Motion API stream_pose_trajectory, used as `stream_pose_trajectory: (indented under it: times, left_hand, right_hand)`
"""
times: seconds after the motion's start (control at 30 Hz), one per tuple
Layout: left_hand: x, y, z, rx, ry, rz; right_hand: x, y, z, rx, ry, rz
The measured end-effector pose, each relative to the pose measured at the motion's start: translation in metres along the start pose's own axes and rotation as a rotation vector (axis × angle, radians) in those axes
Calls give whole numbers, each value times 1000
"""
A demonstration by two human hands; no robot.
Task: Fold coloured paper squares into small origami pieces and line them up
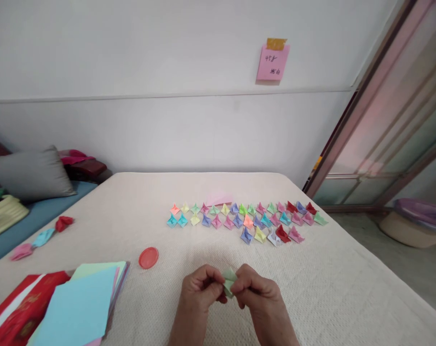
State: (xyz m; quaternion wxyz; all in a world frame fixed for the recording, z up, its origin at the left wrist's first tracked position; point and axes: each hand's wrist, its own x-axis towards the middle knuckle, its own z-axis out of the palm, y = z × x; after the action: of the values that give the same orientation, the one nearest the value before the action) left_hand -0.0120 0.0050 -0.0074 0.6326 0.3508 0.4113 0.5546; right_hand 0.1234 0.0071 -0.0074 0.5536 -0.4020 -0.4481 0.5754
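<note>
Between my two hands is a small piece of folded green paper (229, 282), held low over the cream cloth. The thumb and fingers of my left hand (202, 290) pinch its left side. On its right side, my right hand (255, 290) grips it with thumb and curled fingers. Part of the paper is hidden behind my fingertips. Beyond my hands, several small folded paper pieces (247, 221) in many colours stand in three rows. A red round lid (148, 258) lies to the left of my hands.
At the lower left, a stack of coloured paper sheets (77, 307) overlaps a red packet (23, 302). Three more folded papers (43, 237) lie near the left edge. A pink sheet (219, 198) lies behind the rows. A pink note (273, 62) is taped to the wall.
</note>
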Motion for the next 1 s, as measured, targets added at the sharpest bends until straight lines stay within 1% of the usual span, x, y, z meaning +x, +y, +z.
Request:
stream_pose_trajectory:
  times: [0.17,0.33,0.47,0.53,0.6,0.7,0.77,0.9,1.0]
  left_hand:
    - [-3,2,1,43,-6,27]
    - [-3,-3,3,97,23,109]
    - [-1,-8,3,113,53,95]
    - [0,-7,3,128,55,96]
    - [1,-5,3,144,60,108]
    - [-1,-1,4,149,63,112]
    - [-3,1,5,170,47,109]
    - [-5,-1,6,217,58,132]
    - [-5,-4,5,177,59,115]
  right_hand:
    - [2,0,-5,-59,-56,22]
    - [2,-4,-4,-175,-72,-43]
    - [2,-8,-3,-246,-129,-63]
    - [3,-7,-4,-254,-151,-48]
    - [4,-5,-6,-208,-153,-10]
    - [5,-4,-7,-92,-108,107]
    - [6,-4,-6,-112,-94,168]
    - [5,-6,-1,-268,-99,162]
    - [4,-5,-1,-290,-89,139]
